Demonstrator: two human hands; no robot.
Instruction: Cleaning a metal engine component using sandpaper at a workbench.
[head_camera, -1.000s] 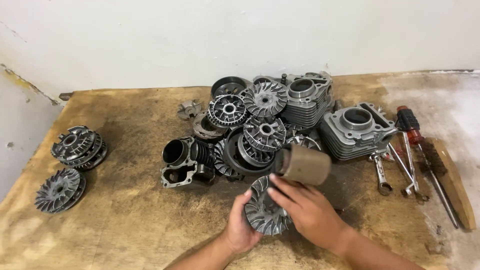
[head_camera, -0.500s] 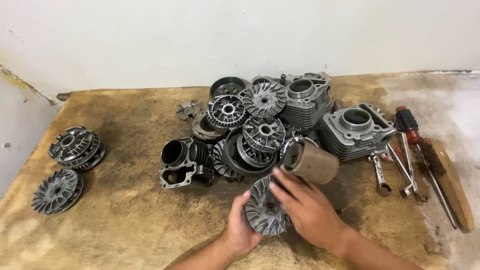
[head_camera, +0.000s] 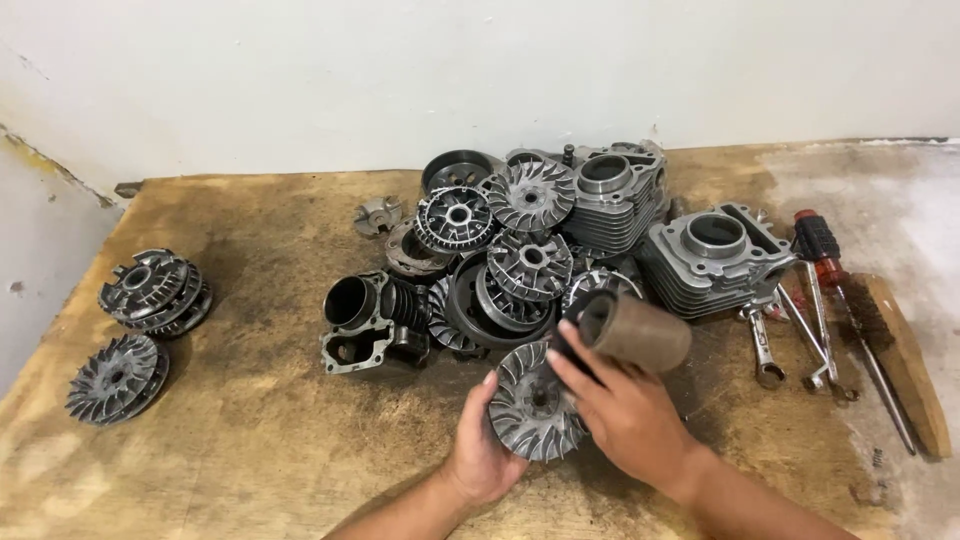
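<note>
At about nine o'clock on the wooden bench (head_camera: 250, 420), two stacks of finned pulley discs (head_camera: 155, 290) sit well apart from the hands. Near six o'clock the left hand (head_camera: 480, 450) curls its fingers around the lower left rim of a grey variator disc (head_camera: 537, 400), a round cast piece with curved radial fins and a centre hub, held tilted upright. Just to its right, the right hand (head_camera: 625, 415) pinches a brownish cylindrical sleeve (head_camera: 635, 332), hollow and dull. At three o'clock lie wrenches (head_camera: 765, 345).
</note>
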